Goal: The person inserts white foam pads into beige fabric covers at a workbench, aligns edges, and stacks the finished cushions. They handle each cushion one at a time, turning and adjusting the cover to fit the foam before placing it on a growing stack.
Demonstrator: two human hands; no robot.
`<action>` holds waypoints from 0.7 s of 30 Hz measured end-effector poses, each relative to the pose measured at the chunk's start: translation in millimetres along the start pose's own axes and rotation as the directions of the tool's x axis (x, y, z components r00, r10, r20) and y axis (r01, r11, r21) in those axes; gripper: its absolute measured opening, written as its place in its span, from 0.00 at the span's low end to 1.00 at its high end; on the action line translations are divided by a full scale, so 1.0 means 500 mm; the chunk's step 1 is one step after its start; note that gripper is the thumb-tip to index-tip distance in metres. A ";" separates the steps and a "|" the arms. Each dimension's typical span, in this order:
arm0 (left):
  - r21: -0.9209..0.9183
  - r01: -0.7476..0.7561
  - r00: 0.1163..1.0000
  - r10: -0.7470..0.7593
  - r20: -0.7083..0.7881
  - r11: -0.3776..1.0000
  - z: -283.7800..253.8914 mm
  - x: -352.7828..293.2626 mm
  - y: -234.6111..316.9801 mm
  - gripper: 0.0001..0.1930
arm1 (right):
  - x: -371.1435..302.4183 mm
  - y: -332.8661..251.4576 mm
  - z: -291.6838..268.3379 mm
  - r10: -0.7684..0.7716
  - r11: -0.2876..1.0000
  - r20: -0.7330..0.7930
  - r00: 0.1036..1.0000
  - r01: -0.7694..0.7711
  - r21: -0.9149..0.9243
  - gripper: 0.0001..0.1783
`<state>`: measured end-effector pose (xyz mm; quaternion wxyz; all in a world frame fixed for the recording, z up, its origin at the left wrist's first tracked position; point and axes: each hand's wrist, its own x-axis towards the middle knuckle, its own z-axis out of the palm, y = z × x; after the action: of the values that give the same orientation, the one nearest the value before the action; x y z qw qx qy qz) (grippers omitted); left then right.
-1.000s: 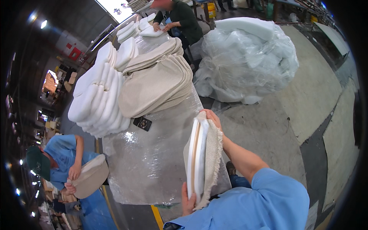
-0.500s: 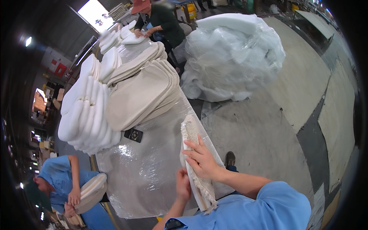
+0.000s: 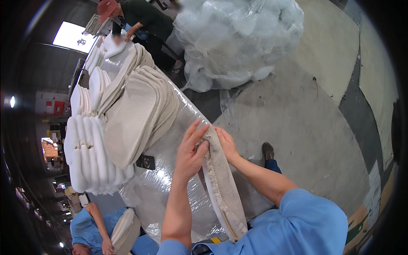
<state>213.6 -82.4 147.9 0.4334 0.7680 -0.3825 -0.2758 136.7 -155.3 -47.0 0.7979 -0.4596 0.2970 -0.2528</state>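
beige cushion, up on edge over the surface, long axis running away from the body, and both hands are at its far end: left hand, grip pinching the fabric rim; right hand clasping the outer side.

Cushion on edge, beige fabric-covered, white padding exposed along left side.

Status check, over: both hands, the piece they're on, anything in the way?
Left hand and right hand at beige-covered cushion's far end. White padding showing along its left side. Black device lies apart, leftward; no obstruction seen.
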 end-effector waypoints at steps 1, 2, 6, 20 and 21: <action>-0.018 0.016 1.000 -0.015 0.018 1.000 -0.007 0.001 -0.010 0.18 | -0.006 0.004 0.012 0.013 1.000 0.030 0.999 -0.013 0.014 0.27; -0.037 0.029 0.999 -0.028 0.038 0.999 -0.014 0.001 -0.022 0.17 | -0.013 0.007 0.021 0.024 0.999 0.056 0.998 -0.025 0.027 0.27; -0.018 -0.076 0.997 0.076 -0.005 0.997 -0.030 -0.013 -0.047 0.13 | -0.031 -0.010 0.036 -0.025 0.999 0.080 0.996 0.028 -0.036 0.29; -0.121 -0.418 0.808 0.308 -0.502 0.900 -0.069 -0.191 -0.006 0.15 | -0.107 -0.055 0.127 0.626 0.662 0.412 0.662 -0.730 0.167 0.50; -0.122 -0.432 0.797 0.315 -0.515 0.894 -0.068 -0.195 -0.010 0.15 | -0.067 -0.080 0.154 0.583 0.675 0.413 0.699 -0.700 0.232 0.51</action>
<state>186.8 15.2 168.3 0.6479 0.6643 -0.3717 -0.0270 162.8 -105.7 27.6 0.9425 -0.1971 0.2605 0.0704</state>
